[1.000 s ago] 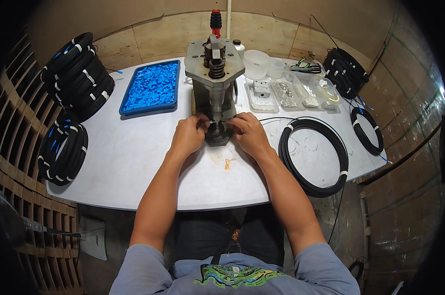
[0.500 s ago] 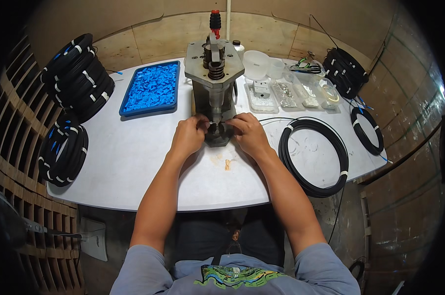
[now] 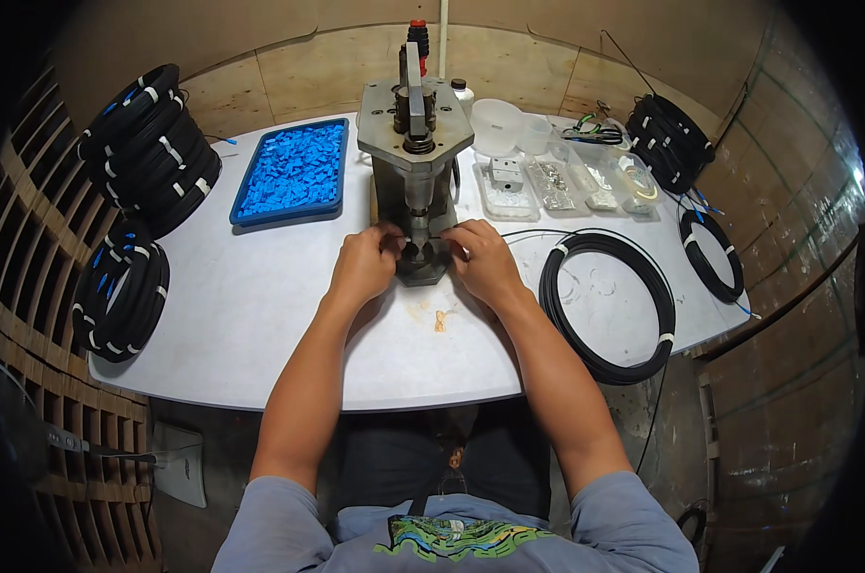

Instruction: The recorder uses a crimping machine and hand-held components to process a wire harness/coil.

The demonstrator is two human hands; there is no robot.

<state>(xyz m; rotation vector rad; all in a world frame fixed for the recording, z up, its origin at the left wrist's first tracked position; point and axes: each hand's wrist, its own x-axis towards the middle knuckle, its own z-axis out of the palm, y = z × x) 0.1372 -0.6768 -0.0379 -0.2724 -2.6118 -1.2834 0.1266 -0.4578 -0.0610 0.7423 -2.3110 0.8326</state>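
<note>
Open table (image 3: 213, 315) lies front-left of the press (image 3: 415, 158), reaching the near edge. Left hand (image 3: 364, 260) and right hand (image 3: 483, 256) flank the press base, apart, fingers curled (grip cannot be told); black cable (image 3: 537, 230) runs right of the press.

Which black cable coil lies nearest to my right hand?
The large flat coil just right of your right hand; the small coil and rear stack are farther right, the other coils at the table's left end.
</note>
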